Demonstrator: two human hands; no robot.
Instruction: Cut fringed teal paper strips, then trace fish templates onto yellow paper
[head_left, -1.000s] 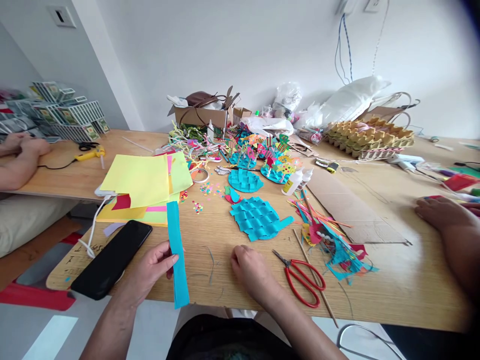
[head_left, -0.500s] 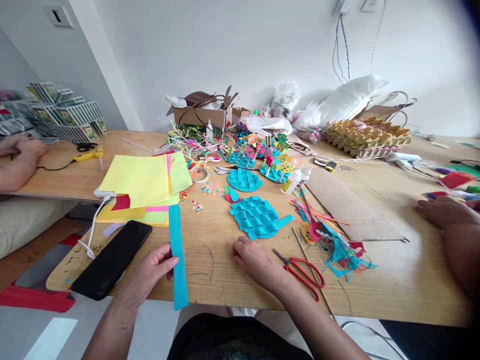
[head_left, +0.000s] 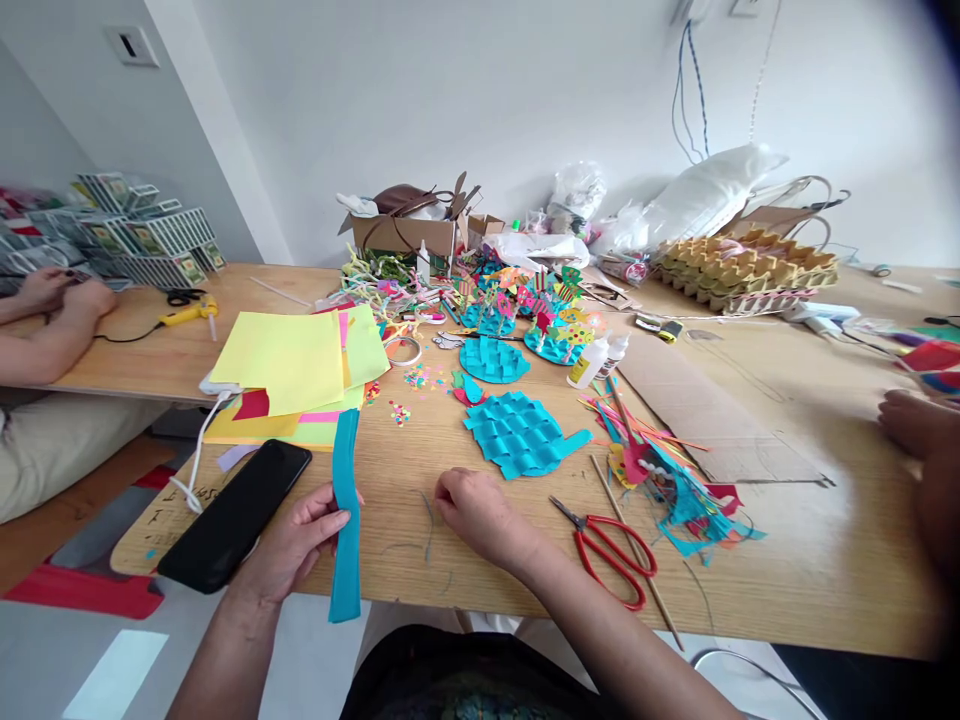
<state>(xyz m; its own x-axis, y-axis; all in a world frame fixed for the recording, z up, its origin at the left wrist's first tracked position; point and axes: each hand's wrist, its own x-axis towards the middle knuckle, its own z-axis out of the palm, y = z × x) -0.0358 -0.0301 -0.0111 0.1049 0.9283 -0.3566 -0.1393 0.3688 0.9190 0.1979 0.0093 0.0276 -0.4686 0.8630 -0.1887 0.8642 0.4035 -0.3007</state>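
Note:
A long blue paper strip (head_left: 346, 540) stands nearly upright in my left hand (head_left: 304, 535), pinched between thumb and fingers near the table's front edge. My right hand (head_left: 472, 510) is over the wood with its fingers curled under; whether anything is in them is hidden. Just beyond it lies a woven blue paper piece (head_left: 514, 432) with one strip sticking out to the right. Behind that is a rounder woven blue piece (head_left: 493, 359). Red-handled scissors (head_left: 615, 550) lie open to the right of my right hand, beside a thin wooden stick (head_left: 660, 597).
Yellow paper sheets (head_left: 281, 360) and a black phone (head_left: 236, 515) are at the left. Glue bottles (head_left: 587, 363), paper scraps (head_left: 701, 510) and cardboard (head_left: 697, 415) lie right of centre. Egg trays (head_left: 742, 270) stand behind. Other people's hands are at both sides.
My right hand has moved left, closer to the blue strip, and its fingers are more curled. The strip in my left hand has tilted slightly. At the right, another person's hand has moved right.

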